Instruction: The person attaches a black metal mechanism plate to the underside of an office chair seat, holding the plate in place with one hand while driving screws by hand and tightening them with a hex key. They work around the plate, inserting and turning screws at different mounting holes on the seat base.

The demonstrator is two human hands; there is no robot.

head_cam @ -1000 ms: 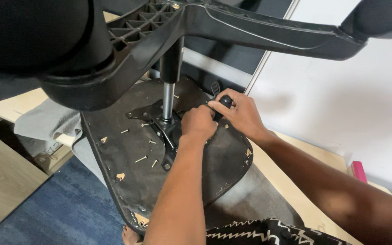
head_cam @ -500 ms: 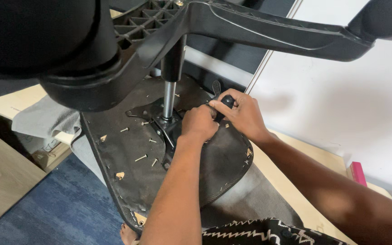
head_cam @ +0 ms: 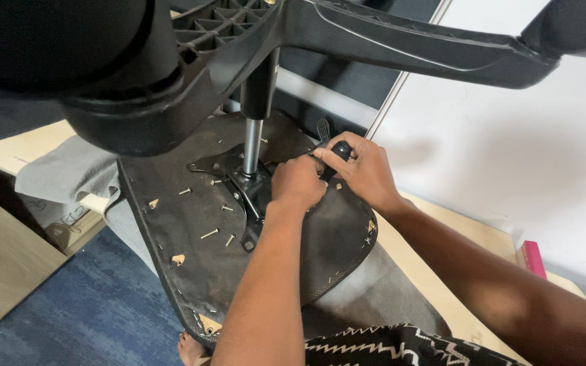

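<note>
Right hand (head_cam: 367,169) is wrapped around a black screwdriver-style handle (head_cam: 339,150), fingers curled over the rounded knob end, so it's grasping that tool. Left hand (head_cam: 298,181) sits just beside it, fisted up with the knuckles toward the camera, pressed down near the tool's lower end; can't tell what, if anything, is inside that fist. Both hands touch or nearly touch each other, right over the metal mounting plate (head_cam: 249,196) on the underside of the seat.

So the chair is flipped over: the seat bottom (head_cam: 191,251) faces up, covered in dark fabric, and the gas lift column (head_cam: 253,139) rises from the plate into the black star base (head_cam: 347,41) filling the top of the view. A lever paddle (head_cam: 323,129) pokes out just behind the handle.

Nothing here is really a container; the seat bottom is doing that job, with loose screws (head_cam: 209,234) scattered across the fabric left of the plate, some near the plate, some further out.

Seat rests on a light wooden surface (head_cam: 442,271) over grey cloth (head_cam: 69,169). Blue carpet (head_cam: 103,318) below, pink book-like thing (head_cam: 534,259) by the white wall.
</note>
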